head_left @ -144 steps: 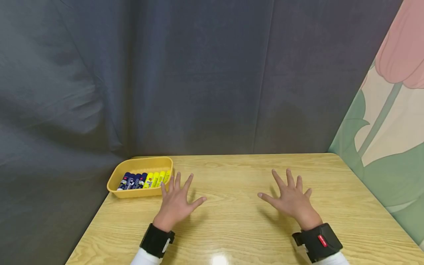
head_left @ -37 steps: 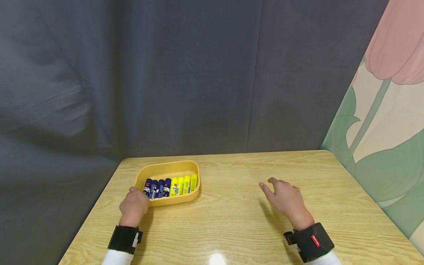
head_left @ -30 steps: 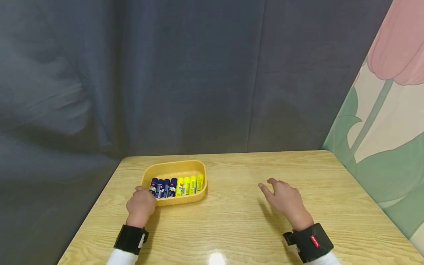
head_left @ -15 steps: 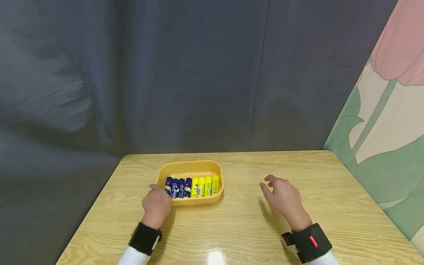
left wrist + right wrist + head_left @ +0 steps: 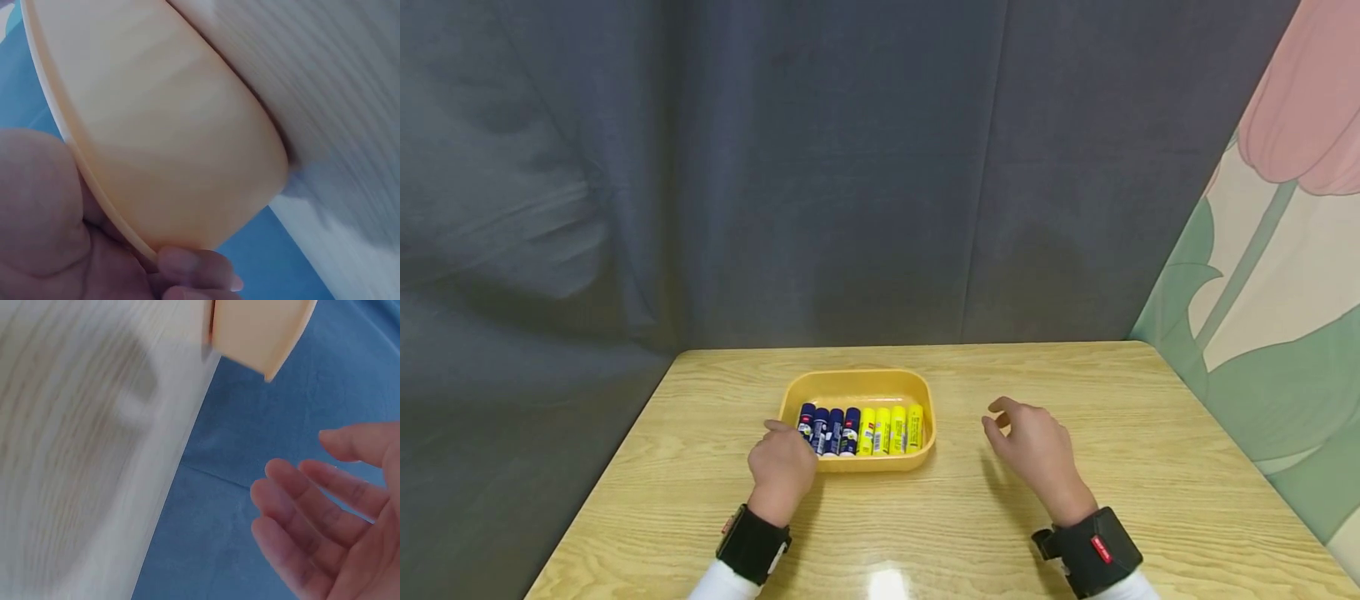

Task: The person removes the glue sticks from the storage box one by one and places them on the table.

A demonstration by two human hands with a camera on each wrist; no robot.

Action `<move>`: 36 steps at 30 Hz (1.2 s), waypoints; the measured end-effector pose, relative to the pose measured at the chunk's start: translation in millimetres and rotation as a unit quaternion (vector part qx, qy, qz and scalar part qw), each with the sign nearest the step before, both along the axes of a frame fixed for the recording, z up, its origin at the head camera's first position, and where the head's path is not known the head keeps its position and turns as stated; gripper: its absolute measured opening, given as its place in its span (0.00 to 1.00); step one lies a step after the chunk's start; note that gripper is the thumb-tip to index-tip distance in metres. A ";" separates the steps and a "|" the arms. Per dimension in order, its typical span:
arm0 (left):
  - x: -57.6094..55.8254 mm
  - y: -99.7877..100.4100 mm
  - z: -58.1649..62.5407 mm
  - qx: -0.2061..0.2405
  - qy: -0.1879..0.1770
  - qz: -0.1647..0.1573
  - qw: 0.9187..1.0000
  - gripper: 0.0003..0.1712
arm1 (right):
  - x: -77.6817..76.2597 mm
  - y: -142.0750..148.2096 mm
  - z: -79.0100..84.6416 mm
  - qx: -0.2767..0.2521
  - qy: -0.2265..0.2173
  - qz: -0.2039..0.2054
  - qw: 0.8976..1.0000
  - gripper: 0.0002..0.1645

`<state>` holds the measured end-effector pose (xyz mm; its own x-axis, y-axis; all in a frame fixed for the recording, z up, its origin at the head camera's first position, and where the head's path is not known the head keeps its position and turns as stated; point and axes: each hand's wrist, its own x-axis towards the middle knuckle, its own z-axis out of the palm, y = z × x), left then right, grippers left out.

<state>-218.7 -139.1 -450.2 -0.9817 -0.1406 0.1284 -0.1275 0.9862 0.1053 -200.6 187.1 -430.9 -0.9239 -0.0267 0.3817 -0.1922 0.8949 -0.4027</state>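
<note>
A yellow plastic basket (image 5: pixel 872 465) stands on the wooden table, in the middle of the head view. Inside it lie several dark blue glue sticks (image 5: pixel 835 432) and several yellow glue sticks (image 5: pixel 891 430), side by side in one row. My left hand (image 5: pixel 782 467) grips the basket's rim at its near left corner; in the left wrist view the fingers (image 5: pixel 197 269) curl under that rim. My right hand (image 5: pixel 1037 450) hovers over the table to the basket's right, fingers loosely bent and holding nothing. The right wrist view shows its palm turned toward the basket's end.
The wooden table (image 5: pixel 955 533) reaches back to a dark grey-blue cloth (image 5: pixel 850 183). On the right, a panel printed with a pink tulip (image 5: pixel 1300 125) and green leaves borders the table. Both wrists wear black bands.
My left hand took hold of the basket at the far left and slid it rightward with its glue sticks to the middle. My right hand's spread fingers have relaxed into a loose bend.
</note>
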 end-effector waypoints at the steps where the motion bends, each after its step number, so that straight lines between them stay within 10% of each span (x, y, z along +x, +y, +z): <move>1: 0.4 3.2 0.1 -0.006 0.001 -0.002 1.000 0.34 | -0.2 -1.0 -0.5 0.000 -0.004 0.001 1.000 0.14; 25: 27.8 55.3 -0.8 -0.046 0.085 -0.073 0.993 0.26 | 0.6 -10.1 -7.7 0.023 -0.108 -0.014 0.994 0.25; 36: 18.8 40.8 15.0 0.050 -0.001 -0.100 0.994 0.23 | 5.5 -6.5 -1.4 0.002 -0.138 -0.013 0.990 0.30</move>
